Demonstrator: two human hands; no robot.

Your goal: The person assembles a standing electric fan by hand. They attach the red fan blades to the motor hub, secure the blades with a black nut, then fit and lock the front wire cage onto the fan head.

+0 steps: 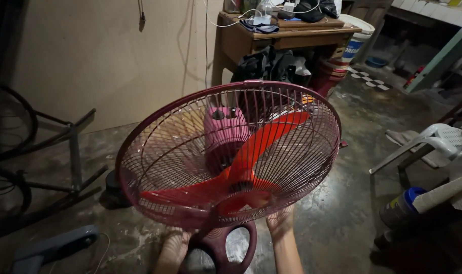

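A maroon electric fan fills the middle of the view, tilted back, its round wire guard (292, 147) facing me. Orange-red blades (264, 139) and a pink motor housing (225, 136) show through the wires. Below the guard hangs a maroon ring-shaped handle (249, 248). My left hand (174, 248) presses against the guard's lower left edge. My right hand (280, 222) holds the guard's lower right edge, fingers behind the wires.
A wooden table (292, 35) with cables and bags stands at the back by the wall. White plastic chair (439, 139) at right, blue-capped can (401, 205) below it. Dark metal frame (74, 157) at left, grey-blue object (53, 246) on the concrete floor.
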